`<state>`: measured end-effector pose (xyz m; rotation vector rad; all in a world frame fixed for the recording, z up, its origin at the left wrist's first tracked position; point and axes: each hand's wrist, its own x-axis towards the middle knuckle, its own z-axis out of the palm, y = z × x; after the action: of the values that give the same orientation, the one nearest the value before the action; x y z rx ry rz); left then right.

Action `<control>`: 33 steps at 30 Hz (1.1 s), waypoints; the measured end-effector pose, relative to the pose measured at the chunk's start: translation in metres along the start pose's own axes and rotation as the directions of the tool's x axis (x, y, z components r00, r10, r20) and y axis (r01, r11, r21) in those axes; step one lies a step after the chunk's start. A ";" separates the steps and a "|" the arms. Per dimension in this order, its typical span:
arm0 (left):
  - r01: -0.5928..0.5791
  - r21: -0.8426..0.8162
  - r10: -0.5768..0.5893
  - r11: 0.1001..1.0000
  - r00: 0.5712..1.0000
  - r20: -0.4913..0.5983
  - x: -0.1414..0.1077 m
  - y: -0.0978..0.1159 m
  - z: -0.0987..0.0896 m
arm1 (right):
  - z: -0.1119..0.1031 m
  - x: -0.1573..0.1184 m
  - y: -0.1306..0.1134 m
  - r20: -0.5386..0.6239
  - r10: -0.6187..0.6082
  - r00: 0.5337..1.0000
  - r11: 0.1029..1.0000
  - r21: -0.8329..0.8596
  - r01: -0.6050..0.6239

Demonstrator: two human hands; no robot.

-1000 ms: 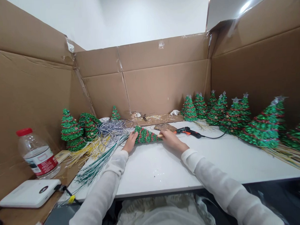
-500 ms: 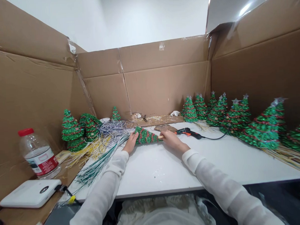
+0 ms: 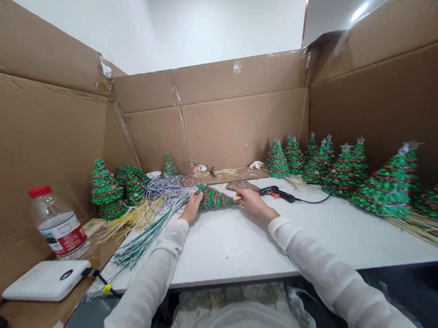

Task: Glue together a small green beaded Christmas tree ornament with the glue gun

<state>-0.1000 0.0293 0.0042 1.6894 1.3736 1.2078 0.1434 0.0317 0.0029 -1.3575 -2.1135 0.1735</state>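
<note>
Gripping a small cone-shaped tree of glittery green beads banded with red garland point(image 3: 213, 198), the left hand point(image 3: 192, 207) curls around its wide end. The right hand point(image 3: 254, 203) closes on its narrow end, beside a pale wooden stick point(image 3: 237, 198). The tree lies on its side near the far edge of a white surface point(image 3: 226, 246), held between the hands in white sleeves point(image 3: 310, 252).

Just right of the right hand lies a black and orange hot glue gun point(image 3: 278, 194), its thin black cord trailing right. Just left of the left hand spread a bundle of long green wires point(image 3: 142, 240), a tangle of blue-silver wire point(image 3: 164, 185) and loose yellow strands point(image 3: 127, 221).

Finished green beaded trees stand upright in rows to the right point(image 3: 385, 188) and left point(image 3: 106, 190). Far left are a clear plastic water bottle with a red cap point(image 3: 58, 222) and a white power bank point(image 3: 46, 281). Brown cardboard walls point(image 3: 239, 124) enclose the back and sides.
</note>
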 end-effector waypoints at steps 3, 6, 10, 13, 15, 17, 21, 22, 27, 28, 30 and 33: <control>0.007 -0.004 -0.007 1.000 1.000 0.001 -0.001 0.001 0.000 | -0.005 0.000 0.005 0.007 -0.018 1.000 1.000 0.014 0.018; 0.003 -0.023 -0.002 1.000 1.000 0.007 -0.002 0.002 0.000 | -0.012 0.002 0.012 0.028 -0.031 0.999 0.999 0.032 0.031; 0.000 -0.018 0.000 1.000 1.000 0.003 -0.002 0.002 0.001 | -0.006 0.003 0.005 0.028 -0.020 0.999 0.999 -0.028 0.020; 0.006 -0.004 -0.006 1.000 1.000 -0.002 -0.001 0.001 0.001 | 0.001 0.002 -0.003 0.001 0.004 1.000 1.000 -0.024 -0.004; 0.012 0.010 -0.012 1.000 1.000 -0.002 0.000 0.000 0.001 | 0.000 0.002 -0.002 -0.009 0.000 1.000 1.000 -0.012 0.000; 0.015 0.021 -0.015 1.000 1.000 0.000 0.001 -0.002 0.000 | -0.007 0.003 0.002 0.010 -0.010 1.000 1.000 -0.002 0.010; -0.008 0.023 0.007 1.000 1.000 0.011 0.004 -0.008 0.000 | -0.014 0.004 0.010 0.071 -0.022 0.997 1.000 0.007 0.022; -0.012 0.022 0.011 1.000 1.000 0.013 0.005 -0.009 0.000 | -0.012 0.004 0.009 0.072 -0.022 0.997 1.000 -0.001 0.022; -0.004 0.023 0.004 1.000 1.000 -0.006 0.006 -0.012 0.000 | 0.000 0.003 0.000 0.031 -0.002 1.000 1.000 -0.011 0.002; -0.008 0.023 0.008 1.000 1.000 -0.007 0.006 -0.012 0.000 | 0.000 0.003 0.000 0.024 -0.010 1.000 1.000 -0.008 0.010; -0.018 0.013 0.018 1.000 1.000 -0.006 0.005 -0.011 -0.001 | -0.005 0.003 0.004 0.032 -0.027 0.999 1.000 0.000 0.027; -0.021 -0.028 0.020 0.999 0.999 -0.040 0.005 -0.009 -0.002 | -0.015 0.004 0.011 0.083 -0.028 0.996 1.000 0.004 0.028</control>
<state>-0.1049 0.0361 -0.0016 1.6722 1.3588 1.2728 0.1594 0.0368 0.0119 -1.3396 -2.1990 0.2249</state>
